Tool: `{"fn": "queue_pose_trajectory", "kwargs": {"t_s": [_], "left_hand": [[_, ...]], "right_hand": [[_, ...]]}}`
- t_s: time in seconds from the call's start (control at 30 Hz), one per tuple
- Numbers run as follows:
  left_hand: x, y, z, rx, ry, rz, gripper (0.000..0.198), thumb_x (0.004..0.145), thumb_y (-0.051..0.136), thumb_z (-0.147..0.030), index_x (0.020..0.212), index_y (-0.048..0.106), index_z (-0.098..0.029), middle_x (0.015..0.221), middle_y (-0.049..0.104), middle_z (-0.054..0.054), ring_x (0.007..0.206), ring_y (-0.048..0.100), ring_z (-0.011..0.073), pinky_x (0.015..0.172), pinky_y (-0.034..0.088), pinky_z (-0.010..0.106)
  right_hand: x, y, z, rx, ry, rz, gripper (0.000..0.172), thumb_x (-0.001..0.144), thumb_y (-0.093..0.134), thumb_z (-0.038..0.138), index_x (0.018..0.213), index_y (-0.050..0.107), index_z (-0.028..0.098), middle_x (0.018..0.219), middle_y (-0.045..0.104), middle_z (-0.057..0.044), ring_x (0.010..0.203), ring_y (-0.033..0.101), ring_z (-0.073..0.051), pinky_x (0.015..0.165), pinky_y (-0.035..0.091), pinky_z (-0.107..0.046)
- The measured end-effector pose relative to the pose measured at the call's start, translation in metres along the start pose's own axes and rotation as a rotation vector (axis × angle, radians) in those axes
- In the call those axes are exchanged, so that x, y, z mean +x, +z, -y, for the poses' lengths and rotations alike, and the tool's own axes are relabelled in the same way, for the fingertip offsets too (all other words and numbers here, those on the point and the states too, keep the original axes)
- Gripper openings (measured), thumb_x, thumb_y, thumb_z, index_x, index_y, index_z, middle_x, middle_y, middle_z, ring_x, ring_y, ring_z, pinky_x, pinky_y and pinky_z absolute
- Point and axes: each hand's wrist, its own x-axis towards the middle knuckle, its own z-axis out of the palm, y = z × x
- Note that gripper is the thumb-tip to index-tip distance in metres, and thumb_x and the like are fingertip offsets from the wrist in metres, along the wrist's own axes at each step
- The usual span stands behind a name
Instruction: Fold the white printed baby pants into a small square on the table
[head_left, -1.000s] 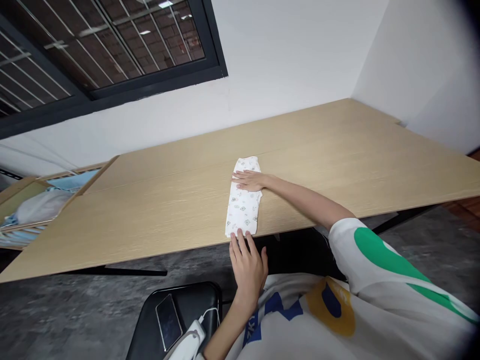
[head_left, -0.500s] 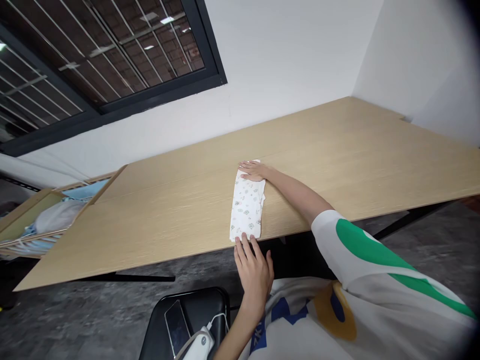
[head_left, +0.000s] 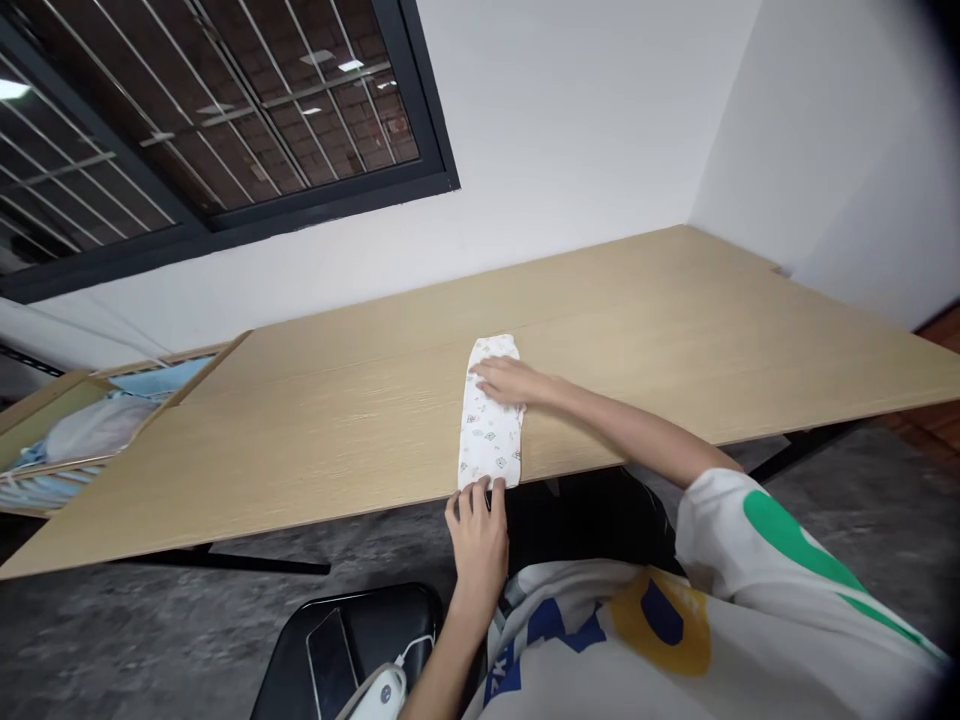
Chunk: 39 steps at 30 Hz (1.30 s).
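Observation:
A white cloth with small printed figures (head_left: pixel 487 440) lies folded into a long strip on the wooden table (head_left: pixel 337 400), reaching the table's front edge. My right hand (head_left: pixel 510 381) rests flat on the upper part of the cloth, its fingers pointing left. At the cloth's near end is my left hand (head_left: pixel 478 530), with fingers apart and the fingertips touching the cloth's edge by the table's rim. The left thumb is not clearly visible.
On the left, a wooden crate (head_left: pixel 37 415) holds light blue and white fabric. Below the table's front edge, a black chair (head_left: pixel 292 640) carries a phone (head_left: pixel 331 660) and a white device with a cable (head_left: pixel 384 690). A barred window (head_left: pixel 300 100) is behind.
My right hand has slid down the cloth, toward me, from its far end. My left hand has shifted slightly left along the near edge. The camera view has moved a little.

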Motion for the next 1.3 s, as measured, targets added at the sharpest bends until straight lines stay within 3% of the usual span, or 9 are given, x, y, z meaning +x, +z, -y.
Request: {"fn": "queue_pose_trajectory", "kwargs": {"t_s": [0.13,0.3,0.43,0.6,0.73,0.8,0.9,1.03,1.3], "left_hand": [[0.004,-0.003,0.021,-0.111,0.1,0.006,0.051,0.084,0.051,0.003,0.126,0.068,-0.02,0.119,0.071,0.011,0.106,0.064,0.0264,0.1,0.048,0.045],[0.012,-0.003,0.035,-0.263,0.165,-0.08,0.042,0.092,0.051,-0.004,0.126,0.067,-0.022,0.112,0.073,0.009,0.101,0.066,0.0226,0.097,0.049,0.04],[0.013,-0.021,0.03,-0.408,0.224,-0.174,0.032,0.098,0.053,-0.01,0.125,0.064,-0.022,0.105,0.076,0.006,0.095,0.069,0.0189,0.095,0.048,0.036],[0.007,-0.05,0.022,-0.474,0.252,-0.387,0.035,0.093,0.065,-0.007,0.123,0.06,-0.024,0.104,0.076,0.005,0.095,0.069,0.0197,0.089,0.045,0.038],[0.008,-0.047,0.013,-0.558,0.072,-0.706,0.037,0.084,0.072,-0.006,0.115,0.06,-0.024,0.107,0.063,0.006,0.096,0.065,0.0203,0.084,0.05,0.036],[0.01,-0.038,0.005,-0.612,0.003,-0.766,0.035,0.085,0.07,-0.01,0.115,0.059,-0.023,0.111,0.057,0.008,0.1,0.063,0.0214,0.085,0.052,0.037],[0.014,-0.025,-0.007,-0.589,0.0,-0.646,0.035,0.089,0.067,-0.015,0.122,0.058,-0.02,0.118,0.056,0.012,0.111,0.062,0.0251,0.092,0.053,0.04],[0.02,-0.014,-0.019,-0.454,-0.02,-0.292,0.041,0.098,0.059,-0.024,0.138,0.052,-0.017,0.137,0.06,0.019,0.131,0.058,0.0293,0.104,0.048,0.044],[0.028,0.008,-0.03,-0.257,-0.098,-0.052,0.055,0.104,0.051,-0.032,0.156,0.045,-0.016,0.164,0.042,0.02,0.154,0.037,0.0332,0.113,0.038,0.048]], "right_hand": [[-0.075,0.003,0.045,0.135,-0.097,0.167,0.04,0.107,0.038,0.025,0.137,0.064,0.017,0.129,0.072,-0.013,0.118,0.067,-0.025,0.098,0.053,-0.041],[-0.142,0.023,0.082,-0.034,-0.135,0.043,0.049,0.098,0.065,0.043,0.138,0.061,0.014,0.126,0.07,-0.017,0.115,0.065,-0.031,0.098,0.051,-0.047],[-0.159,0.032,0.095,-0.193,-0.131,-0.034,0.024,0.105,0.054,0.028,0.119,0.067,0.013,0.105,0.073,-0.014,0.096,0.067,-0.028,0.086,0.053,-0.044],[-0.175,0.0,0.119,-0.075,-0.184,-0.057,0.025,0.11,0.045,0.028,0.109,0.069,0.021,0.092,0.074,-0.007,0.087,0.067,-0.021,0.084,0.053,-0.037],[-0.166,-0.034,0.125,0.019,-0.134,-0.069,0.026,0.11,0.044,0.033,0.115,0.069,0.024,0.099,0.075,-0.007,0.092,0.068,-0.021,0.087,0.053,-0.038],[-0.15,-0.047,0.117,0.064,-0.087,-0.102,0.026,0.11,0.045,0.033,0.115,0.068,0.023,0.104,0.074,-0.008,0.099,0.068,-0.022,0.09,0.053,-0.037],[-0.115,-0.062,0.094,0.119,-0.01,-0.167,0.022,0.108,0.05,0.035,0.115,0.067,0.022,0.111,0.069,-0.009,0.106,0.065,-0.023,0.093,0.051,-0.037],[-0.067,-0.064,0.053,0.166,0.086,-0.177,0.02,0.101,0.06,0.033,0.11,0.07,0.019,0.11,0.065,-0.009,0.104,0.063,-0.024,0.095,0.049,-0.039],[-0.009,-0.019,-0.027,0.111,0.244,-0.135,0.017,0.096,0.063,0.025,0.107,0.072,0.015,0.114,0.071,-0.013,0.107,0.064,-0.025,0.097,0.048,-0.038]]}}
